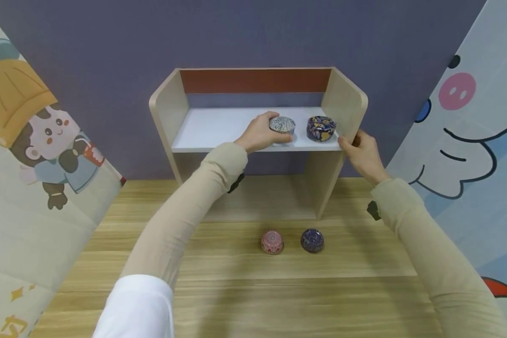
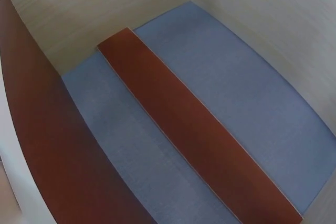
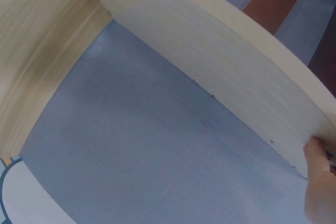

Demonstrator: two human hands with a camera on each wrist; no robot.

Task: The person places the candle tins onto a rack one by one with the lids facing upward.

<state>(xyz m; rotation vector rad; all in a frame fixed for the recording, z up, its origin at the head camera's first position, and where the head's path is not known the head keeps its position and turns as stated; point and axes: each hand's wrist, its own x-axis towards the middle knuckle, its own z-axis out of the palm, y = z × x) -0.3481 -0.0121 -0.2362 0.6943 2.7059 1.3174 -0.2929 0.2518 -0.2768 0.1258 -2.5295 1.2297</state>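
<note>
My left hand [image 1: 262,133] holds a round black-and-white patterned tin [image 1: 282,125] at the front of the white upper board [image 1: 232,126] of a small wooden shelf [image 1: 162,112]. To its right on that board stands a dark blue tin with a yellow floral pattern [image 1: 321,128]. My right hand [image 1: 363,155] grips the front edge of the right side panel [image 1: 346,101]. In the right wrist view, fingers [image 3: 317,177] of that hand touch the panel's outer face [image 3: 226,72]. The left wrist view shows the shelf's inside and its red-brown back strip [image 2: 173,119].
A pink patterned tin [image 1: 272,242] and a dark purple one [image 1: 312,241] sit on the wood-grain surface [image 1: 253,291] in front of the shelf. Behind it rises a blue-grey wall [image 1: 253,33]. Cartoon-printed sheets [image 1: 59,141] flank both sides.
</note>
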